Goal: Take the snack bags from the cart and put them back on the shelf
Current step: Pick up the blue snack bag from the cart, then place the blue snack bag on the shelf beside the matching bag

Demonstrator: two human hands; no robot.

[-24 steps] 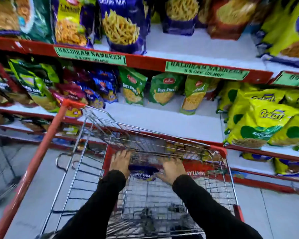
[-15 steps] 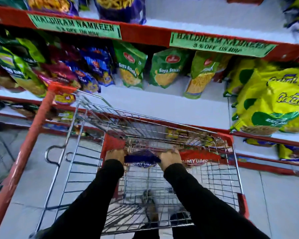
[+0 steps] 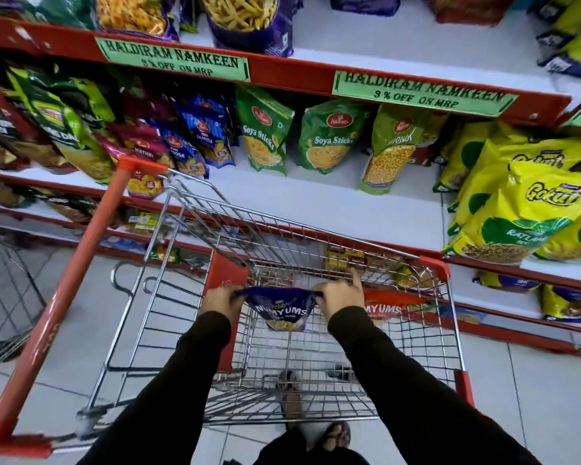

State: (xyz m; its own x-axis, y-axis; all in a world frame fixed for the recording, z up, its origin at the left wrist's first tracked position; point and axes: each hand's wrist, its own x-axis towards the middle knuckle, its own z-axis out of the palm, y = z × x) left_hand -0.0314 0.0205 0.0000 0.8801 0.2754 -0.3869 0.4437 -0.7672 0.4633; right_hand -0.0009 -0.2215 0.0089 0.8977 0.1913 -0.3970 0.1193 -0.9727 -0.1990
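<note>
A blue "Numyums" snack bag [image 3: 282, 310] hangs inside the wire cart [image 3: 316, 236], lifted off its floor. My left hand [image 3: 220, 298] pinches its top left corner and my right hand [image 3: 341, 293] grips its top right corner, index finger sticking up. A red "Numyums" bag [image 3: 391, 302] lies in the cart just right of my right hand. The red-edged shelf [image 3: 316, 209] stands right behind the cart, with a bare white stretch in front of the green Soya Sticks bags [image 3: 329, 137].
The cart's red handle bar [image 3: 81, 273] runs diagonally at left. Blue samosa bags [image 3: 198, 139] and green bags fill the shelf's left part, yellow Gokul bags [image 3: 524, 209] its right. An upper shelf holds purple bags [image 3: 249, 21]. A second wire basket [image 3: 7, 297] stands at far left.
Both hands closed on the blue bag's top corners and raised it off the cart floor. The view shifted down and then back up a little.
</note>
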